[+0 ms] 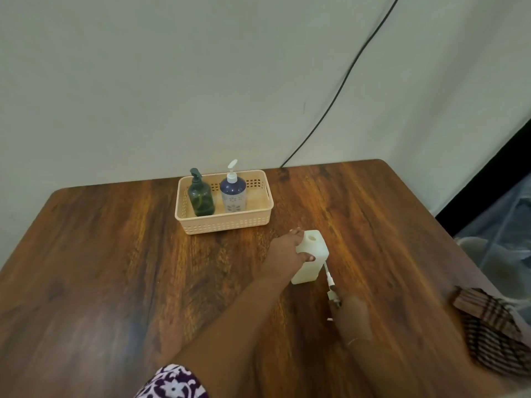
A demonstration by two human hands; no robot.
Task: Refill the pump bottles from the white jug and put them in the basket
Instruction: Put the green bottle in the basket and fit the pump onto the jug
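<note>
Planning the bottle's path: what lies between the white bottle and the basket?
Between basket and white bottle, the head view shows only bare wooden table and the gripping left hand.

You are in what looks like a home room: wood-grain table [115,268] by a plain pale wall [143,81], loose black cable [339,90] down it, checked cloth [494,326] at the edge, plastic basket [224,222] on top.

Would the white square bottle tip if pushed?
Probably not easily: the white bottle looks boxy with flat sides, so it shouldn't roll. Its top hole is open, so a tip could spill. The left hand grips it, likely steadying it.
</note>
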